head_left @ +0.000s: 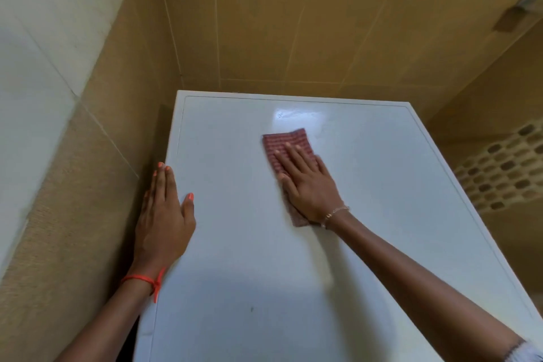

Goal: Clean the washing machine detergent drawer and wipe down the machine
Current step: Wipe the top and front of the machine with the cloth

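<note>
The white top of the washing machine fills the middle of the view. A red checked cloth lies flat on it, a little behind the centre. My right hand presses down on the cloth with straight, spread fingers. My left hand rests flat on the machine's left edge, fingers straight and pointing away from me. A wet shine shows on the top just beyond the cloth. The detergent drawer is out of view.
Tan tiled walls close in behind and on both sides of the machine. A narrow dark gap runs between the machine's left side and the wall. A patterned mosaic strip is on the right wall.
</note>
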